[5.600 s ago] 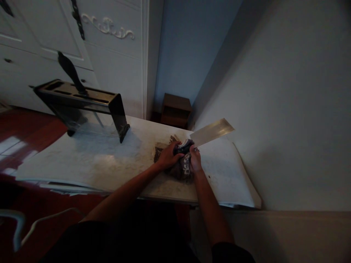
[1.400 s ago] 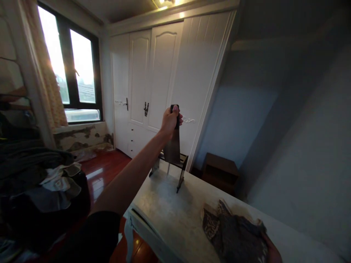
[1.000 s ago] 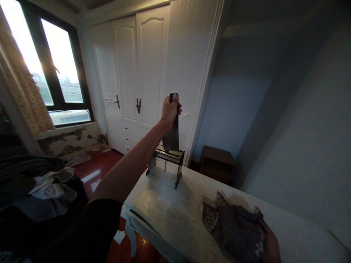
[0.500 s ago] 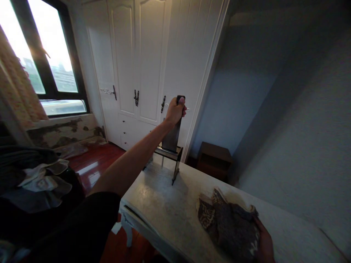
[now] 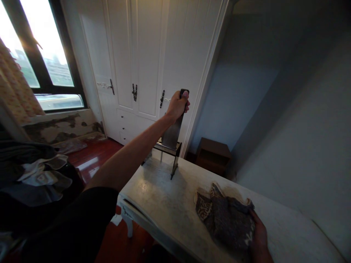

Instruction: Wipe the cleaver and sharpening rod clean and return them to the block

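Note:
My left hand (image 5: 177,106), at the end of my outstretched arm, is closed round the black handle of a cleaver (image 5: 173,132). The cleaver's broad blade points down, its lower end at the top of a metal knife rack (image 5: 175,160). Whether the blade is inside the slot I cannot tell for sure. The rack stands on the far end of a white table (image 5: 167,204). Closer to me lies a crumpled dark brown patterned cloth (image 5: 230,219). My right hand (image 5: 260,233) grips its right edge, some fingers hidden by the cloth.
Behind the table stand a white wardrobe (image 5: 149,54) and a brown open cabinet (image 5: 214,153). A bare wall (image 5: 301,146) runs along the right. Piled clothes (image 5: 41,175) are at the left, over a red floor (image 5: 104,160). A window (image 5: 55,54) is at the upper left.
The whole view has shifted slightly. My left hand still holds the cleaver over the rack, and my right hand stays at the cloth's edge.

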{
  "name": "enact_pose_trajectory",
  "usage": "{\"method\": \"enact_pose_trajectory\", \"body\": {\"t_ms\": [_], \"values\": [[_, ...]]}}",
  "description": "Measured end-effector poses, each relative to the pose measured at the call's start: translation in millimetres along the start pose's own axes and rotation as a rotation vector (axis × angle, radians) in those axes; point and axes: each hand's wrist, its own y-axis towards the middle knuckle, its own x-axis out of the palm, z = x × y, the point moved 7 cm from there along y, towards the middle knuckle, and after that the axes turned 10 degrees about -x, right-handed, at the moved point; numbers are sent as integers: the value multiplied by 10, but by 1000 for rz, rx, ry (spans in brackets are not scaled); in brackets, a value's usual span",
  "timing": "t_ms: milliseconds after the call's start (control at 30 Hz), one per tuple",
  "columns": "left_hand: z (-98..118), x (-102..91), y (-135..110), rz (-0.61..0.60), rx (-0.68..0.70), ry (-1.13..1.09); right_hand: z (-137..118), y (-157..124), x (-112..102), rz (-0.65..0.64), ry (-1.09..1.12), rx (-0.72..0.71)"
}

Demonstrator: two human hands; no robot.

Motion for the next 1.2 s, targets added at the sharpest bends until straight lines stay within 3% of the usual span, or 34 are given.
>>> {"method": "enact_pose_trajectory", "body": {"t_ms": [167,333,500,667,967,1200], "values": [[-6,7,18,8,-4,-2,-107,-12,15,-18,-25,-134],[-4,15,20,6,-10,2,-137,-108,23,41,-29,-132],[-10,11,40,6,-13,23,-258,-240,138,-8,-35,-236],[-28,-4,82,19,-40,32,-219,-293,177,-18,24,-128],[-120,-71,80,48,-54,11,-68,-77,89,-97,43,-48],[-330,-84,48,24,-69,-19,-112,-164,66,15,-25,-62]]}}
